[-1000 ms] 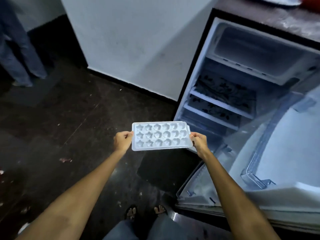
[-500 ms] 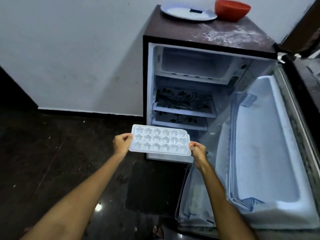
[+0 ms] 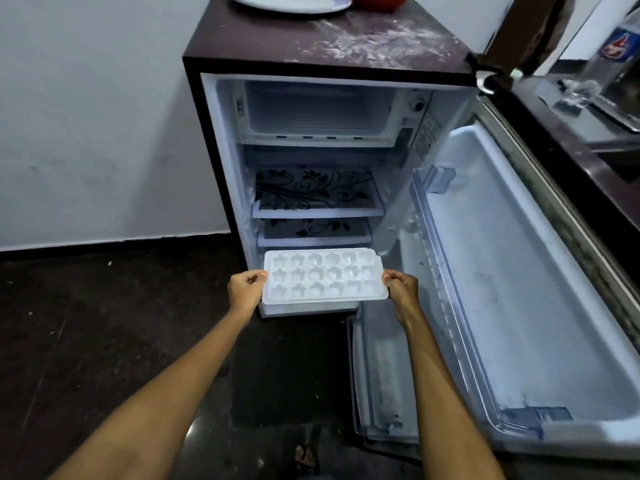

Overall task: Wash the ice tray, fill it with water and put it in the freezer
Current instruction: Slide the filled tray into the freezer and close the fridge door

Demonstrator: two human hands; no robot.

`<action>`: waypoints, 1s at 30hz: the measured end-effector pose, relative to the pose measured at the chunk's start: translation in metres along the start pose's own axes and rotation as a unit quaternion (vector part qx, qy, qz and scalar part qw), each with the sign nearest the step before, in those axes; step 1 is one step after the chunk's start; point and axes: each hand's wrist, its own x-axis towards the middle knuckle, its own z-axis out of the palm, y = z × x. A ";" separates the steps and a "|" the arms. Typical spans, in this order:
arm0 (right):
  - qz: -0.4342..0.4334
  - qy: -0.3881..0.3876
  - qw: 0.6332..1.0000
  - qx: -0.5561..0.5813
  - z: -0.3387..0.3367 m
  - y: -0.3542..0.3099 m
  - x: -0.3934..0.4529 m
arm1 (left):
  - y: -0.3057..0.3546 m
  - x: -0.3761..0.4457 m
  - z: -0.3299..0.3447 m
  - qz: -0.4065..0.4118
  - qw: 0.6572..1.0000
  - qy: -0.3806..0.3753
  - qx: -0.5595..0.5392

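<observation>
I hold a white ice tray [image 3: 323, 277] with star-shaped cells level in front of the open small fridge [image 3: 221, 140]. My left hand [image 3: 245, 291] grips its left short edge and my right hand [image 3: 400, 289] grips its right short edge. The tray hangs at the height of the fridge's bottom, below the two patterned shelves [image 3: 317, 199]. The freezer compartment [image 3: 320, 114] at the top of the fridge stands open and looks bare inside. Whether the cells hold water I cannot tell.
The fridge door [image 3: 512, 292] is swung wide open to the right, with clear door bins. A white plate [image 3: 291, 2] and a red bowl [image 3: 379, 2] sit on the dusty fridge top. A dark counter [image 3: 568, 133] runs at the right. The floor is dark.
My view has swung right and closed in on the fridge, which now faces me squarely. Both hands have kept their grip and carried the tray toward the fridge opening.
</observation>
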 end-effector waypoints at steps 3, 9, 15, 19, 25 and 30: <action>0.001 -0.009 1.000 -0.001 0.004 -0.007 0.008 | 0.012 0.006 0.004 0.009 1.000 0.011 -0.005; -0.019 0.002 1.000 0.000 0.022 -0.041 0.019 | 0.043 0.027 0.004 0.032 0.999 0.025 -0.010; -0.046 -0.001 0.999 0.016 0.038 -0.077 0.037 | 0.075 0.057 0.006 0.049 0.998 0.010 -0.023; -0.059 0.007 0.998 0.032 0.052 -0.106 0.058 | 0.098 0.083 0.012 0.074 0.996 0.005 -0.057; -0.103 0.022 0.994 0.038 0.065 -0.148 0.100 | 0.131 0.119 0.031 0.125 0.984 0.004 -0.128; -0.130 0.014 0.991 0.024 0.070 -0.192 0.122 | 0.158 0.146 0.042 0.146 0.980 0.013 -0.137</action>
